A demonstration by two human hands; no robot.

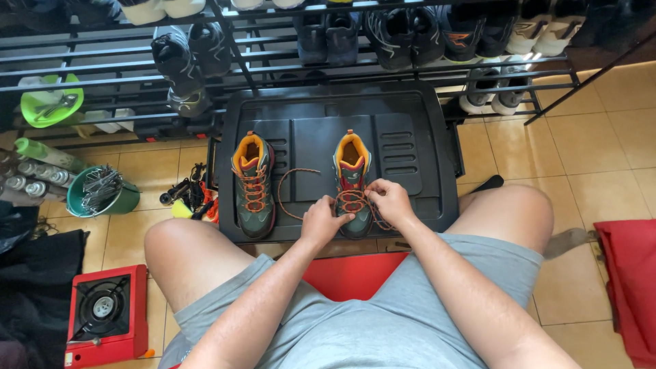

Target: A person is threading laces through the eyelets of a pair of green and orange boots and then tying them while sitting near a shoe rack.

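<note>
Only 1 view: the head camera sits above a seated person and looks steeply down and forward over the lap. It is close to the black tray [424,137] and shoes at centre, and takes in the shoe rack [273,65] at the top and tiled floor [588,157] around.

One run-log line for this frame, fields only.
left hand: on lace | right hand: on lace | right boot: being laced | left boot: untouched | black tray: under both

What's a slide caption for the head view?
Both hands, left hand and right hand, lacing the right boot on a black tray.
</note>
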